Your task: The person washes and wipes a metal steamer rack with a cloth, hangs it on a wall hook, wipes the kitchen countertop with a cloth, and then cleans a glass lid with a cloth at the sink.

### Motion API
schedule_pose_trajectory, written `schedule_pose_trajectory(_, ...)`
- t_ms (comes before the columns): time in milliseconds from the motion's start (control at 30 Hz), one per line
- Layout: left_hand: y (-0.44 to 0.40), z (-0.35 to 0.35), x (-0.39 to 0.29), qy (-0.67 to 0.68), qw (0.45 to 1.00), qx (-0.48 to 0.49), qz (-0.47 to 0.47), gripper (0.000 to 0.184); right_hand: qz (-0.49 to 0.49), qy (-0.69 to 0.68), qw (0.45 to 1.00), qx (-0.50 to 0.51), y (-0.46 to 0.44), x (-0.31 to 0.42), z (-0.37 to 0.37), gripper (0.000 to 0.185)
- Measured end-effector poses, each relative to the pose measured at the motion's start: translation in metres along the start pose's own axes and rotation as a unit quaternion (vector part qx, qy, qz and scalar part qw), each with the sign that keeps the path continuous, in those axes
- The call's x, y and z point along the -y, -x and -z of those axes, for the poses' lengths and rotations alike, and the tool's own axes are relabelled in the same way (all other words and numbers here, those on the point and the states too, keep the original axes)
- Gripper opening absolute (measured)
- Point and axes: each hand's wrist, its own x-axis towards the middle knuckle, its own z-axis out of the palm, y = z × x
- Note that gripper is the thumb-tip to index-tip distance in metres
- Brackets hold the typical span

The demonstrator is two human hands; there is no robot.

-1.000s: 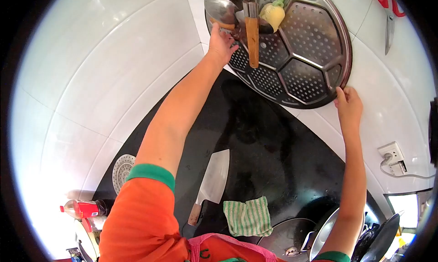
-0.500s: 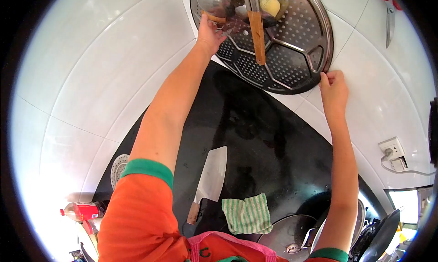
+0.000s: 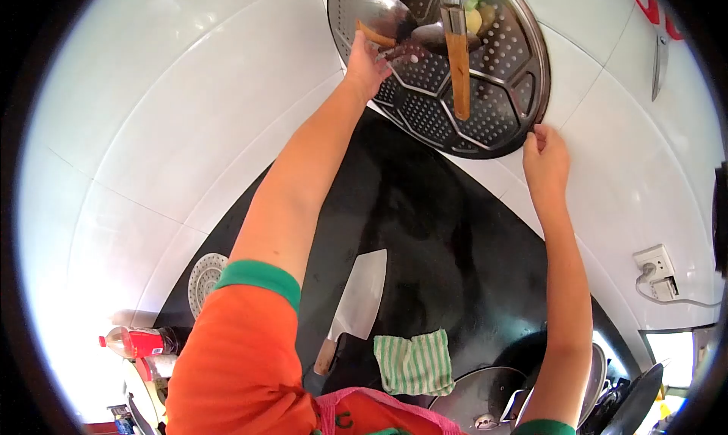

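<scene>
Bottle [image 3: 140,342]: seen at eight o'clock; print on its red label cannot be read.
Strainer [image 3: 203,285]: set at eight, beside the white tiled wall [image 3: 152,132].
Knife [image 3: 358,302]: laid near six.
Left hand [image 3: 365,70]: raised at twelve, fingers parted, thumb put to a wooden handle [image 3: 375,35]; whether anything is gripped cannot be told.
Cloth [image 3: 415,363]: green-striped, laid between five and six.
Counter [image 3: 447,238]: black, glossy, narrowed toward twelve.
Rack [image 3: 485,124]: perforated, placed at one, overlapped by utensils.
Right hand [image 3: 547,162]: narrowed, rack's rim pinched.
Socket [image 3: 654,261]: plugged, past three.
</scene>
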Motion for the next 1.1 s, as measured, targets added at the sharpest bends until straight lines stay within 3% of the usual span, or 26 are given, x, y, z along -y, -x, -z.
schedule_pose_trajectory(333,0.014,0.011,-0.008,0.009,1.0,-0.01,0.028,0.089,-0.013,-0.062,0.998,0.015,0.011,-0.003,0.0,0.027)
schedule_pose_trajectory(433,0.061,0.034,-0.002,-0.145,0.989,0.001,0.029,0.088,-0.017,-0.056,0.998,-0.026,0.028,-0.008,0.008,0.023)
schedule_pose_trajectory(500,0.118,0.054,-0.005,-0.235,0.971,0.032,0.024,0.082,-0.058,-0.052,0.996,0.047,0.055,0.001,0.023,0.021)
schedule_pose_trajectory(533,0.148,0.064,-0.005,-0.279,0.959,0.044,0.03,0.078,-0.083,-0.05,0.991,0.091,0.073,0.005,0.028,0.021)
schedule_pose_trajectory(600,0.213,0.091,-0.003,-0.411,0.91,0.062,0.01,0.063,-0.014,-0.067,0.986,0.154,0.127,0.013,0.016,0.02)
schedule_pose_trajectory(633,0.254,0.092,-0.013,-0.51,0.858,0.041,0.043,0.052,-0.01,-0.065,0.977,0.204,0.16,0.03,0.009,0.024)
schedule_pose_trajectory(733,0.348,0.132,-0.015,-0.57,0.82,0.033,0.043,0.045,0.033,-0.073,0.93,0.359,0.259,0.078,-0.005,0.05)
schedule_pose_trajectory(800,0.412,0.135,-0.024,-0.605,0.789,0.002,0.11,0.041,0.026,-0.082,0.925,0.371,0.297,0.095,0.002,0.055)
schedule_pose_trajectory(867,0.469,0.14,-0.013,-0.655,0.751,0.043,0.067,0.034,0.054,-0.028,0.935,0.35,0.315,0.098,0.018,0.06)
schedule_pose_trajectory(900,0.491,0.142,-0.003,-0.721,0.688,0.085,-0.004,0.038,0.053,0.009,0.927,0.372,0.325,0.098,0.033,0.061)
schedule_pose_trajectory(967,0.516,0.109,0.01,-0.707,0.69,0.111,0.108,0.053,0.055,0.08,0.899,0.427,0.349,0.104,0.057,0.063)
schedule_pose_trajectory(1100,0.543,0.091,0.049,-0.737,0.654,0.111,0.13,0.07,0.081,0.188,0.84,0.502,0.408,0.106,0.083,0.065)
